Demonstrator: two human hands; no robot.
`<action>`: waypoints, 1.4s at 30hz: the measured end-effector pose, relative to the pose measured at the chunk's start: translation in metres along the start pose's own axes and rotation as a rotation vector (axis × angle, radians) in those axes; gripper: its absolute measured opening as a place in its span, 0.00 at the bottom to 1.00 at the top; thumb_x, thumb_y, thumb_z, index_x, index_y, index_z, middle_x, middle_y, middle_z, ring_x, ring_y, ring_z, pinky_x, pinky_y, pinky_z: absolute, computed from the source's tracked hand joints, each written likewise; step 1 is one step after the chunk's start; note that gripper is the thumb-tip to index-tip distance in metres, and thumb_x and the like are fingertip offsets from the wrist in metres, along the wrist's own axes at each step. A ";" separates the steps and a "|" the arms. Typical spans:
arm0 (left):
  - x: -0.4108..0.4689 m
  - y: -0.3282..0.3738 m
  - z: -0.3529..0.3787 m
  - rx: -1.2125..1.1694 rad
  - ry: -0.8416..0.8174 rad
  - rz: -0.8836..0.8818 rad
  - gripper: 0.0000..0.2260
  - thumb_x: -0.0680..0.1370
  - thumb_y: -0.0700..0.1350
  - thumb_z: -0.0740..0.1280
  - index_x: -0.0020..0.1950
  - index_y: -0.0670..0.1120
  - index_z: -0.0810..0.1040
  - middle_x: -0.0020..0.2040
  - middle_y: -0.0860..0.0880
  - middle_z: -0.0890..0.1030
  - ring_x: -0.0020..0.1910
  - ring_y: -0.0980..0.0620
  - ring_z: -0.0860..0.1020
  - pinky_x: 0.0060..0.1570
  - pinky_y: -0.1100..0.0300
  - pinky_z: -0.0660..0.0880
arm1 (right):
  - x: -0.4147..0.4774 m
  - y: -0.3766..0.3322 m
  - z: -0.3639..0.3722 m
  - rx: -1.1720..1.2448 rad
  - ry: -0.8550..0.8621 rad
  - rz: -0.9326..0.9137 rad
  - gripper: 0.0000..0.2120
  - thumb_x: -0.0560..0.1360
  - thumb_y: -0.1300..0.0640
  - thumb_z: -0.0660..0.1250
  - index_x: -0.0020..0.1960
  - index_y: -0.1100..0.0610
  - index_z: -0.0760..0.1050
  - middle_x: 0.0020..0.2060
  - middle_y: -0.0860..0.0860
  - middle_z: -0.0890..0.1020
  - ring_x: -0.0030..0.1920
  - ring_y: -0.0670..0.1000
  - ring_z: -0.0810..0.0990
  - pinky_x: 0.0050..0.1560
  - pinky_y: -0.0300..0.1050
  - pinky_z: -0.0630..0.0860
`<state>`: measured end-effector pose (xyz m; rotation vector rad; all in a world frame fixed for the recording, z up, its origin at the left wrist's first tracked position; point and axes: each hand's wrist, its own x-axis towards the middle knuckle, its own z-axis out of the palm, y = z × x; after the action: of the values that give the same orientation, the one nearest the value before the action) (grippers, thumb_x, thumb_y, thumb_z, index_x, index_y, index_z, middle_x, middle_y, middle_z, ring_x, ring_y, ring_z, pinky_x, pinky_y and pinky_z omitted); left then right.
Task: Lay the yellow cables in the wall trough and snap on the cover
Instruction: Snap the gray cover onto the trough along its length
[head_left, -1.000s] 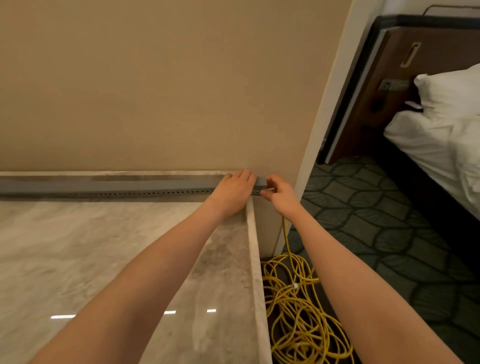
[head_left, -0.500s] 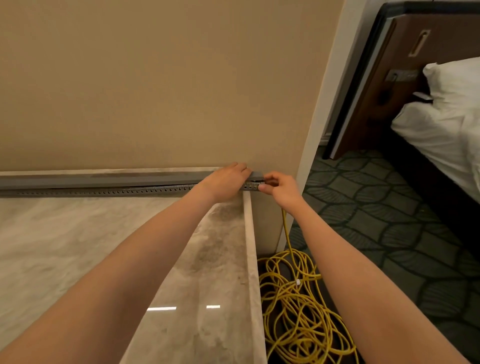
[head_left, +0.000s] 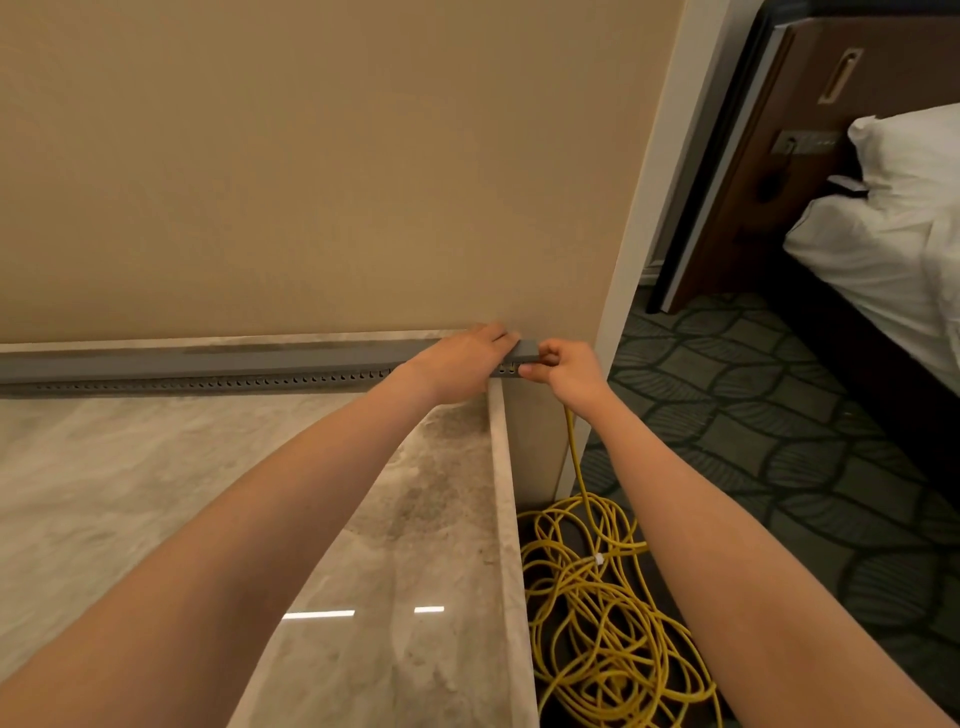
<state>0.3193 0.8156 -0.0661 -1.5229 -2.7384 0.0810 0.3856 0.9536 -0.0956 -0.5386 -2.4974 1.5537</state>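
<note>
At the far right end of the grey wall trough (head_left: 208, 364), the left hand (head_left: 457, 364) presses the stiff cover while the right hand (head_left: 563, 369) pinches limp, light yellow cables (head_left: 597, 613), best fed near the trough mouth.

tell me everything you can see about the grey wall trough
The grey wall trough is a long, plastic-looking channel lying level along the foot of the beige wall, on the marble ledge. A row of small slots runs along its lower front. The left hand presses its right end; the right hand pinches that tip.
</note>
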 end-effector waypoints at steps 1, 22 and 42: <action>0.000 -0.001 0.000 0.002 -0.016 0.003 0.24 0.78 0.34 0.57 0.74 0.40 0.61 0.66 0.42 0.68 0.63 0.42 0.71 0.59 0.52 0.70 | 0.000 0.000 0.000 0.006 -0.004 -0.003 0.13 0.72 0.66 0.69 0.55 0.70 0.77 0.53 0.65 0.82 0.47 0.50 0.75 0.38 0.28 0.70; -0.025 -0.036 0.001 0.062 -0.128 -0.091 0.25 0.80 0.40 0.57 0.77 0.45 0.55 0.67 0.40 0.66 0.64 0.41 0.69 0.62 0.51 0.68 | 0.002 -0.015 -0.002 -0.458 -0.081 -0.191 0.22 0.72 0.55 0.72 0.64 0.59 0.73 0.60 0.56 0.80 0.60 0.55 0.78 0.58 0.41 0.72; -0.052 -0.066 0.004 0.016 0.046 -0.165 0.18 0.81 0.46 0.59 0.69 0.41 0.67 0.63 0.41 0.70 0.61 0.41 0.71 0.59 0.50 0.69 | 0.003 -0.023 0.017 -0.728 0.049 -0.309 0.16 0.75 0.68 0.56 0.58 0.58 0.76 0.54 0.58 0.81 0.53 0.61 0.79 0.49 0.51 0.75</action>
<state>0.2906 0.7371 -0.0657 -1.2730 -2.8065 0.0648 0.3721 0.9314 -0.0828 -0.2344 -2.8822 0.4924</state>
